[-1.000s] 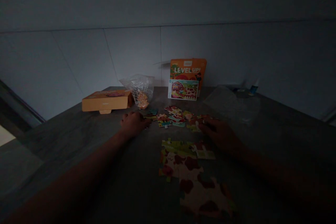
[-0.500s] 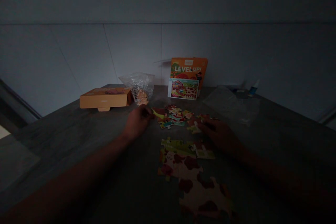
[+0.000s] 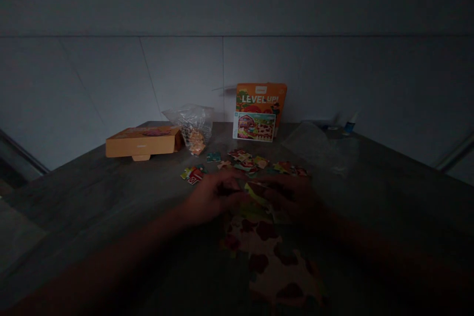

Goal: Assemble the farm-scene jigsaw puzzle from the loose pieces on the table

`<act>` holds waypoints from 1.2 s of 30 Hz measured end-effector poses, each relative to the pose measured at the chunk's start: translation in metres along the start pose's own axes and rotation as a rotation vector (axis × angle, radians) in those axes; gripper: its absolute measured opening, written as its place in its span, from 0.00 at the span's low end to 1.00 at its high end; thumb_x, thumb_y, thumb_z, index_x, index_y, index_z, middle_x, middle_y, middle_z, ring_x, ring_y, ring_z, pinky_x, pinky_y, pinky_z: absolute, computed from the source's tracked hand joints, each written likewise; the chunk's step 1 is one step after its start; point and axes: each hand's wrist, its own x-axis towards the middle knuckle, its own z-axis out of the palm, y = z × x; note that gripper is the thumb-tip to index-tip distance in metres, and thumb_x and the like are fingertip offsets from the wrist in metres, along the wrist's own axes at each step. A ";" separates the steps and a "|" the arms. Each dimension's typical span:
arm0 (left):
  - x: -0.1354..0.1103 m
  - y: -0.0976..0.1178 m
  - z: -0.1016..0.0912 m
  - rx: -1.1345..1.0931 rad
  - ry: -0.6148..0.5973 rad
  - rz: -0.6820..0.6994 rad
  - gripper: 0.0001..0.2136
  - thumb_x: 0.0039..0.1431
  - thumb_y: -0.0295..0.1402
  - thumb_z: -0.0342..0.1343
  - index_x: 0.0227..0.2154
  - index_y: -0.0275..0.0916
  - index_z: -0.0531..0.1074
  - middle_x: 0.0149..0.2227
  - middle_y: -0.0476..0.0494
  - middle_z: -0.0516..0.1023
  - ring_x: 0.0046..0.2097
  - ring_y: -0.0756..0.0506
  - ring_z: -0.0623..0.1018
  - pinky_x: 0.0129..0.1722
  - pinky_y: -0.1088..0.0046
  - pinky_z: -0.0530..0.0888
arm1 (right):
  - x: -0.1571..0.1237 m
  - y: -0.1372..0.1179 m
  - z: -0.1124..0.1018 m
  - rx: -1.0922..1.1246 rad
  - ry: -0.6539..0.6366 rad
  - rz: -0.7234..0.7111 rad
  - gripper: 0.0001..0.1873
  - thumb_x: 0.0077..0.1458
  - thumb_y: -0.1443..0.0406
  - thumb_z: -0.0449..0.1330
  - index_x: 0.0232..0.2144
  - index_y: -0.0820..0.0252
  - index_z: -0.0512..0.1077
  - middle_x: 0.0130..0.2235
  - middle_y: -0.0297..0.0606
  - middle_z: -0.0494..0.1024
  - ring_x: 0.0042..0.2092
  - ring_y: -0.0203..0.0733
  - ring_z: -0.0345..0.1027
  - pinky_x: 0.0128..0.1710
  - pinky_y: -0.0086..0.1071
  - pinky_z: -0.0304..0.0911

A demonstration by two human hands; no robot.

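In the dim head view, my left hand point(image 3: 213, 197) and my right hand point(image 3: 292, 197) meet over the far end of a partly joined jigsaw. Between their fingers is a puzzle piece point(image 3: 255, 193) with a yellow-green edge, held tilted and pinched from both sides. Below it lie joined pieces showing a spotted cow point(image 3: 255, 237), and nearer me a larger cow section point(image 3: 283, 276). Fingers and shadow hide part of the green pieces under my hands. Beyond them is a loose pile of puzzle pieces point(image 3: 242, 158).
Several pieces point(image 3: 194, 174) lie left of the pile, others point(image 3: 291, 168) to its right. Behind stand an orange "LEVEL UP!" box point(image 3: 261, 91) and a farm picture card point(image 3: 255, 127). An open orange box point(image 3: 140, 145), bagged pieces point(image 3: 196, 140), a clear bag point(image 3: 318, 145) and a small bottle point(image 3: 349, 126) surround them.
My left hand has moved right and nearer, bringing the green-edged piece from the pile to above the joined section. My right hand has left the right-hand pieces and joined it. The pile has spread out.
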 end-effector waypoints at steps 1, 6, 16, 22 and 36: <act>-0.001 0.001 0.000 0.013 -0.033 -0.001 0.13 0.56 0.34 0.60 0.43 0.39 0.71 0.32 0.48 0.77 0.35 0.48 0.77 0.34 0.73 0.74 | -0.001 -0.002 0.001 0.025 -0.038 -0.031 0.16 0.60 0.57 0.54 0.42 0.59 0.75 0.35 0.38 0.79 0.34 0.40 0.71 0.32 0.31 0.62; -0.002 0.008 -0.005 0.227 -0.133 0.059 0.06 0.57 0.32 0.59 0.37 0.39 0.73 0.45 0.45 0.77 0.45 0.46 0.76 0.45 0.68 0.73 | -0.002 -0.002 -0.005 0.032 -0.092 -0.080 0.16 0.61 0.59 0.52 0.28 0.62 0.73 0.24 0.33 0.71 0.25 0.34 0.61 0.26 0.28 0.53; -0.002 0.015 -0.008 0.474 -0.367 0.122 0.10 0.58 0.29 0.58 0.43 0.41 0.72 0.47 0.45 0.74 0.48 0.45 0.74 0.49 0.66 0.72 | -0.006 0.011 -0.041 -0.029 -0.661 0.022 0.22 0.60 0.54 0.52 0.20 0.62 0.64 0.20 0.28 0.59 0.21 0.30 0.49 0.21 0.27 0.43; -0.003 0.012 -0.010 0.483 -0.367 0.116 0.09 0.58 0.29 0.57 0.42 0.41 0.73 0.47 0.44 0.73 0.48 0.45 0.74 0.49 0.66 0.72 | 0.000 0.022 -0.041 -0.273 -0.440 0.080 0.20 0.59 0.56 0.51 0.22 0.62 0.69 0.20 0.33 0.66 0.22 0.32 0.56 0.24 0.29 0.46; -0.003 0.011 -0.011 0.483 -0.375 0.135 0.09 0.59 0.28 0.57 0.42 0.41 0.74 0.46 0.45 0.73 0.47 0.47 0.74 0.49 0.67 0.71 | -0.006 0.003 -0.042 -0.036 -0.689 -0.018 0.24 0.59 0.51 0.51 0.20 0.63 0.65 0.21 0.30 0.60 0.23 0.31 0.51 0.22 0.26 0.44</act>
